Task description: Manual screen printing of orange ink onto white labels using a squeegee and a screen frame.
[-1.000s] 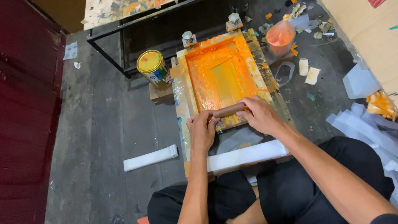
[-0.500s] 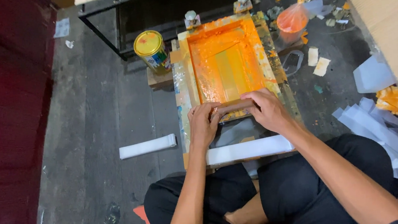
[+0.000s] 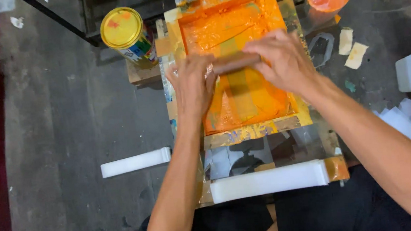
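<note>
Squeegee [image 3: 234, 62] now mid-screen, both hands w/ it, up from near edge.

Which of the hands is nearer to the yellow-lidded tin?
Left. The left hand grips the squeegee at its end nearest the yellow-lidded tin; the right hand holds the far end, farther from it.

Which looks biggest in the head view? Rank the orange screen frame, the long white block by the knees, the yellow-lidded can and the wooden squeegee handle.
1. Orange screen frame.
2. Long white block.
3. Yellow-lidded can and wooden squeegee handle: unsure, since the left hand and right hand hide the handle's ends.
</note>
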